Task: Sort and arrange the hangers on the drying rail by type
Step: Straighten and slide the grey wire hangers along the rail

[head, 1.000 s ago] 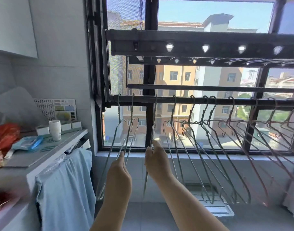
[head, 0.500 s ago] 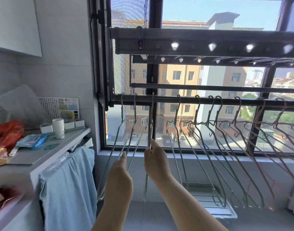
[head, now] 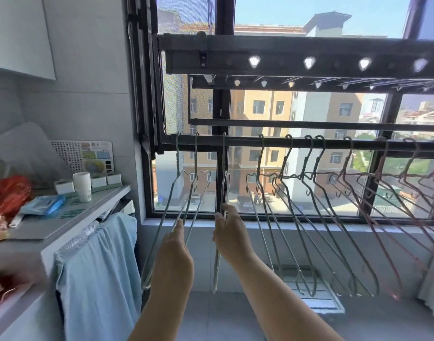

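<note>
Where the dark drying rail [head: 297, 144] crosses the window [head: 272, 114], a row of wire hangers hangs from it by the hooks. Two grey hangers [head: 178, 161] sit close together at the left end. A third grey hanger [head: 224, 163] hangs just to their right, turned edge-on to the camera. Four more grey hangers [head: 260, 158] hang further right, tilted, with a gap between them and the third. Pink hangers [head: 346, 158] occupy the right end of the rail, also tilted.

The right grip [head: 232, 235] pinches the third grey hanger between thumb and fingers, partway down its wires. The left grip [head: 174, 254] is raised to the lower wires of the two grey hangers, with one fingertip touching them. It is seen from the back, so whether its fingers close round the wire cannot be told.

A white table [head: 63, 225] stands to the left, against the wall. It carries a white cup [head: 82, 183], a blue packet [head: 43, 205] and a red bag [head: 9, 193]. A blue cloth [head: 97, 279] hangs from the table's front edge.
</note>
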Tool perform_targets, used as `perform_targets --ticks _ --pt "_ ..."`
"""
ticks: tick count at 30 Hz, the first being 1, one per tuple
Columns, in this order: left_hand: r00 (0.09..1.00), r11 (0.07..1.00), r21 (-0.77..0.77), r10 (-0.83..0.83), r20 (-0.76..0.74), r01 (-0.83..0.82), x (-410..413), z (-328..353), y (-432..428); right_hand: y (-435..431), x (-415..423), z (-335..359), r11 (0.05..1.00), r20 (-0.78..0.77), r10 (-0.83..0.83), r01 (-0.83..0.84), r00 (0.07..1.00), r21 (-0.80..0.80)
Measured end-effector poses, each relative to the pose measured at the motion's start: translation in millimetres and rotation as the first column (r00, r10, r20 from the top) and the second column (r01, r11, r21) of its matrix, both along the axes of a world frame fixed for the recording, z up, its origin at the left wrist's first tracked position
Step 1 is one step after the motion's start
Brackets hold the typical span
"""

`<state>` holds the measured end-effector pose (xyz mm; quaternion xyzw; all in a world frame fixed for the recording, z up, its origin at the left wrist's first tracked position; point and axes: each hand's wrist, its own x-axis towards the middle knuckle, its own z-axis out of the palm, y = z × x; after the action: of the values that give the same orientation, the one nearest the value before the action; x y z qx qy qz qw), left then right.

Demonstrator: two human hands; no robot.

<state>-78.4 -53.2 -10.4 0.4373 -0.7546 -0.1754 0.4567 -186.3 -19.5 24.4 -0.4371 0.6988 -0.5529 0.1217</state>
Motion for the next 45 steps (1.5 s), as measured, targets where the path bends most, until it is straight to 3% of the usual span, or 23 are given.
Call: perform_targets --ticks 13,16,18,20,22,24,26,30,33,37,40,45 --pt "0.999 0.997 -0.067 0.026 -0.041 -0.028 -2.6 -6.1 9.6 38.0 -5.4 11.1 0.998 0.045 0.036 -0.038 0.998 0.059" --pt "0.997 0.989 -0.13 0.072 -0.039 -0.077 -1.4 -1.6 18.0 57.1 -11.6 18.0 0.999 -0.151 -0.032 0.037 0.988 0.03" --pt "0.993 0.97 -0.219 0.094 -0.069 -0.107 0.3 3.4 24.9 71.1 -20.7 23.5 0.989 -0.245 -0.137 0.12 0.96 -0.082" --pt "0.989 0.94 -0.316 0.095 -0.116 -0.127 1.7 11.3 34.6 81.8 -31.2 27.7 0.973 -0.248 -0.199 0.162 0.948 -0.161" --pt "0.987 0.916 -0.391 0.029 -0.158 -0.09 -1.8 20.1 50.0 85.7 -40.0 28.7 0.982 -0.216 -0.177 0.158 0.96 -0.102" --pt "0.969 0.938 -0.344 -0.128 -0.209 0.05 -11.1 28.2 70.1 84.5 -45.5 24.7 0.993 -0.155 -0.117 0.12 0.981 0.01" --pt "0.931 0.951 -0.188 -0.285 -0.229 0.245 -23.4 30.2 87.1 81.5 -47.9 19.1 0.994 -0.067 -0.092 0.096 0.994 0.056" --pt "0.892 0.893 0.087 -0.427 -0.15 0.442 -43.3 11.4 96.5 79.6 -51.5 11.6 0.996 0.025 -0.057 0.055 0.998 0.068" --pt "0.888 0.872 0.169 -0.445 -0.118 0.459 -48.4 -2.4 94.6 78.5 -52.6 9.3 0.998 0.104 0.021 -0.028 0.994 0.06" --pt "0.915 0.932 0.079 -0.326 -0.239 0.353 -45.8 -8.1 92.9 76.5 -54.1 5.7 0.993 0.292 0.114 -0.118 0.95 -0.002" --pt "0.909 0.949 0.051 -0.282 -0.307 0.311 -42.7 -8.8 90.8 75.0 -55.2 3.0 0.99 0.299 0.134 -0.138 0.945 -0.008" --pt "0.915 0.934 0.148 -0.273 -0.298 0.327 -45.8 -13.3 80.2 68.2 -52.6 1.4 0.987 0.324 0.156 -0.158 0.933 -0.021"
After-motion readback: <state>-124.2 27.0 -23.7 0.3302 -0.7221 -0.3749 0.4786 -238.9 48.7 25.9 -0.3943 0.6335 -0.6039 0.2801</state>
